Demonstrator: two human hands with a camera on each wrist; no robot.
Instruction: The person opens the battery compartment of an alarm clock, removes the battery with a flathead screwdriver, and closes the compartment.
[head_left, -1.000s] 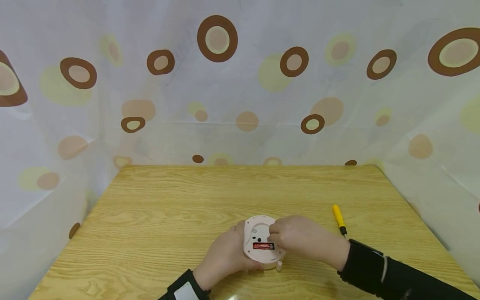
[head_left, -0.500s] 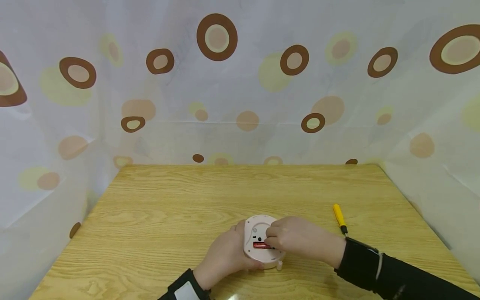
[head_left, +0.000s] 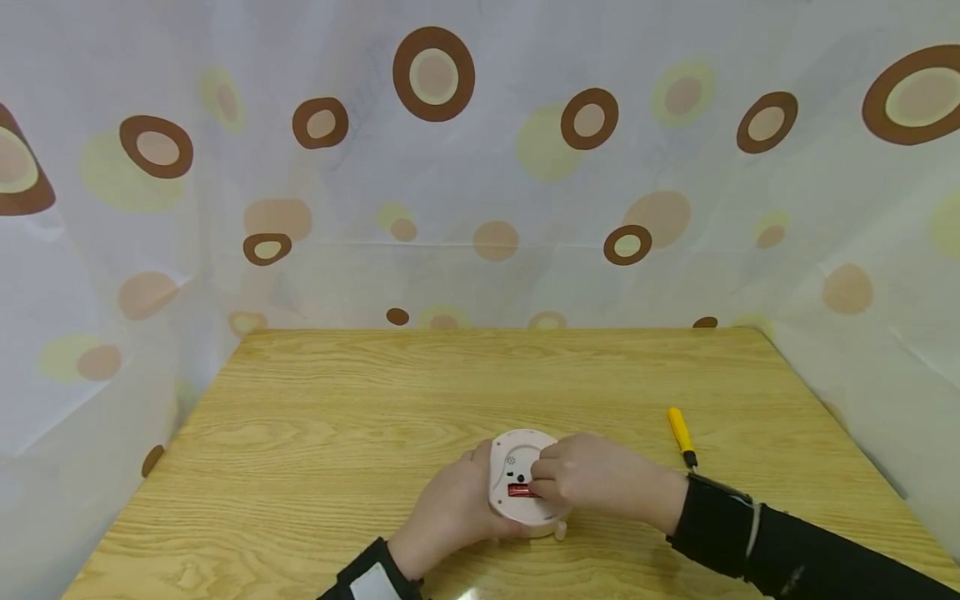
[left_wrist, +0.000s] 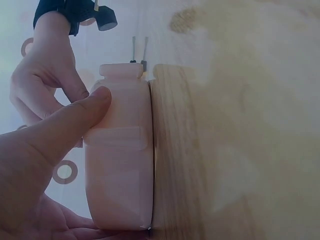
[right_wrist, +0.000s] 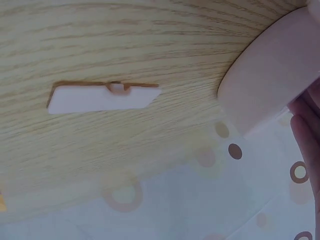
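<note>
A round pale pink alarm clock (head_left: 522, 444) stands on the table with its back toward the head camera and its battery bay uncovered. Inside the bay lies a red battery (head_left: 519, 491), its right end hidden by fingers. My left hand (head_left: 452, 505) grips the clock's left side, the thumb (left_wrist: 96, 104) on the near edge. My right hand (head_left: 603, 479) bends its fingers over the right half of the back, at the battery's end. Whether those fingertips pinch the battery or only press it is hidden. A small foot (head_left: 560, 531) sticks out at the clock's lower right.
Beyond my right wrist lies a screwdriver (head_left: 679, 430) with a yellow handle; two metal shafts (left_wrist: 133, 50) show in the left wrist view. A flat pale battery cover (right_wrist: 100, 99) lies on the wooden table (head_left: 337, 400). Patterned cloth (head_left: 480, 183) hangs behind and at both sides.
My right hand has shifted slightly left, and its fingers now cover the battery's right end, which was in plain sight a second ago. My left hand and the clock stay nearly where they were.
</note>
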